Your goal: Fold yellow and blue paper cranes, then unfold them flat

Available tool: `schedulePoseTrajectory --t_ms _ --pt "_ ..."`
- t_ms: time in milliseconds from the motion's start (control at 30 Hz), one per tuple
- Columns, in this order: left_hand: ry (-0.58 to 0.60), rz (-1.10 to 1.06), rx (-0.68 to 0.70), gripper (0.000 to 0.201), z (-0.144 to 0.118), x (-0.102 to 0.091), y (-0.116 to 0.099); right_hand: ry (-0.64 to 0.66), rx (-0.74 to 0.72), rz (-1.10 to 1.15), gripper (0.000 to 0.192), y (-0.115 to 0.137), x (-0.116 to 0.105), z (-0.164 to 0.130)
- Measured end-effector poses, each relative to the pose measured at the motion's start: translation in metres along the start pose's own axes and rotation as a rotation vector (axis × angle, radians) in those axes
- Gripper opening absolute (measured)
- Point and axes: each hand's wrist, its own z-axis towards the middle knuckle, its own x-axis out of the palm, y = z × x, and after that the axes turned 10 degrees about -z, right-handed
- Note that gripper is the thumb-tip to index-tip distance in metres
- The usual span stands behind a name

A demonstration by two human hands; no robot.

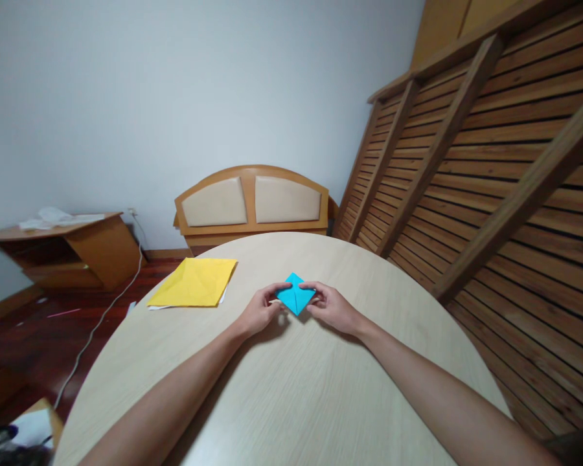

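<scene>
A small blue sheet of folded paper [296, 299], diamond-shaped with a crease or seam down its middle, is held just above the round table. My left hand [263, 307] pinches its left corner, fingers on top and thumb side below. On the opposite corner, my right hand [331, 307] grips the paper in the same way, its fingertips lying over the upper right edge. One point of the diamond faces away from me and one faces toward me. The undersides of the paper and some fingertips are hidden.
Yellow paper [194, 283] lies over white sheets at the table's left edge. The round pale wood table [291, 388] spans the front. Beyond it stands a padded headboard [251, 199]; slatted wood panels [466, 162] lean at right. A low cabinet [97, 252] is at left.
</scene>
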Motion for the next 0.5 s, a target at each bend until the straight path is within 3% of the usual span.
schedulePoseTrajectory --t_ms 333,500 --pt "0.047 0.060 -0.015 0.056 -0.0015 0.0007 0.0007 -0.011 -0.007 0.024 0.037 -0.0035 -0.0043 0.0017" --pt "0.079 0.167 0.075 0.050 -0.0019 -0.0017 -0.0009 -0.036 -0.019 0.012 0.030 -0.0054 -0.0051 0.0029"
